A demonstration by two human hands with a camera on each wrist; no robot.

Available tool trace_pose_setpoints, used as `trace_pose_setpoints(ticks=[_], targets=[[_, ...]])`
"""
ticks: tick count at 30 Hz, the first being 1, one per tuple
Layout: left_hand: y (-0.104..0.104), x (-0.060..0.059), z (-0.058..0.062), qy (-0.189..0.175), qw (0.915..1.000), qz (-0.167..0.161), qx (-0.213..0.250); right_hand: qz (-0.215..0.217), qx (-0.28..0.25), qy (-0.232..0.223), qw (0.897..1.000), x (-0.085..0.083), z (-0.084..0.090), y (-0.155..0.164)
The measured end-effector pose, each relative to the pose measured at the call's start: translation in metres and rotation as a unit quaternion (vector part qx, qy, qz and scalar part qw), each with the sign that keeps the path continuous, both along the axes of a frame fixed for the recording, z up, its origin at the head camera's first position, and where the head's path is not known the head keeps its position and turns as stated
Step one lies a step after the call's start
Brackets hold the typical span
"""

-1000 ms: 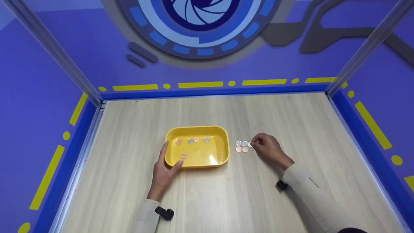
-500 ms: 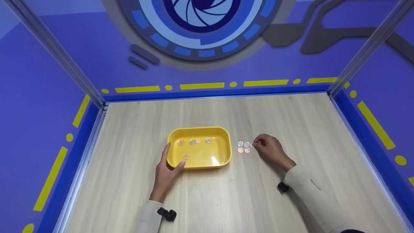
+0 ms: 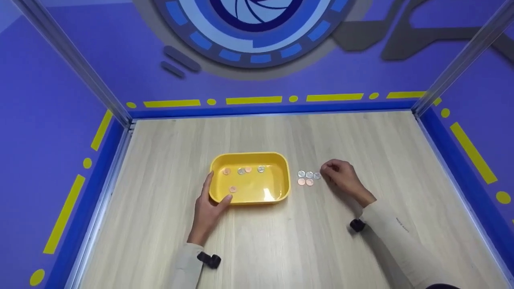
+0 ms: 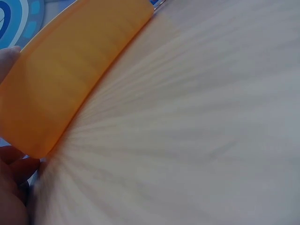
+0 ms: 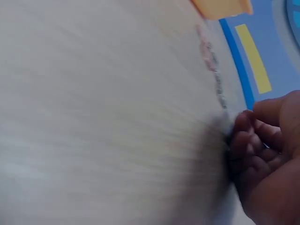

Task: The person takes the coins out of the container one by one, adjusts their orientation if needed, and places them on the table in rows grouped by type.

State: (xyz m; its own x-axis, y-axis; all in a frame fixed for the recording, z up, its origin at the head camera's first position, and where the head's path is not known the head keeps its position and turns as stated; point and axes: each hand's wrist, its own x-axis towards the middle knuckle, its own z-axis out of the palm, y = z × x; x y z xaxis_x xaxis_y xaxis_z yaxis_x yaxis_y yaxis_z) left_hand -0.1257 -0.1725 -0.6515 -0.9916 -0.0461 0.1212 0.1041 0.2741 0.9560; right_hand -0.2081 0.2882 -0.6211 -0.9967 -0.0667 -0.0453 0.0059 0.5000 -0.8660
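My left hand point(image 3: 207, 216) grips the lower left corner of a yellow plastic tray point(image 3: 251, 198), thumb on the front wall and fingers along the left side. Inside lie several coins, copper and silver; one copper coin point(image 3: 233, 189) is close to my thumb. Right of the tray, on the table, three silver coins point(image 3: 309, 175) form a row above two copper coins point(image 3: 305, 182). Just beyond the rightmost silver coin point(image 3: 317, 176) is my right hand point(image 3: 343, 176), its fingers curled and thumb against the index finger. No coin shows between those fingertips in the right wrist view.
The wooden table point(image 3: 257, 241) is enclosed by blue-purple panels point(image 3: 257, 76) at the back and both sides, with metal posts at the corners. A dark wrist camera point(image 3: 209, 260) is strapped to the left sleeve, another point(image 3: 357, 225) to the right.
My right hand has drawn back slightly to the right, off the third silver coin, which now shows whole at the end of the row. The left hand keeps its grip on the tray.
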Motion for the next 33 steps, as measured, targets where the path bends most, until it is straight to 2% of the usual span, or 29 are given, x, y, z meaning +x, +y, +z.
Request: trace_pose_setpoints(ticks=[10, 19, 33], targets=[[0.004, -0.003, 0.002, -0.006, 1.0000, -0.004, 0.005, 0.039, -0.069, -0.002, 0.997, -0.005, 0.019, -0.008], [-0.001, 0.001, -0.001, -0.013, 0.9999, 0.001, -0.007, 0.096, -0.058, 0.031, 0.993, -0.009, 0.038, -0.041], [0.001, 0.001, 0.001, -0.018, 0.9996, 0.002, -0.020, 0.138, -0.064, 0.014, 0.988, -0.012, 0.059, -0.077]])
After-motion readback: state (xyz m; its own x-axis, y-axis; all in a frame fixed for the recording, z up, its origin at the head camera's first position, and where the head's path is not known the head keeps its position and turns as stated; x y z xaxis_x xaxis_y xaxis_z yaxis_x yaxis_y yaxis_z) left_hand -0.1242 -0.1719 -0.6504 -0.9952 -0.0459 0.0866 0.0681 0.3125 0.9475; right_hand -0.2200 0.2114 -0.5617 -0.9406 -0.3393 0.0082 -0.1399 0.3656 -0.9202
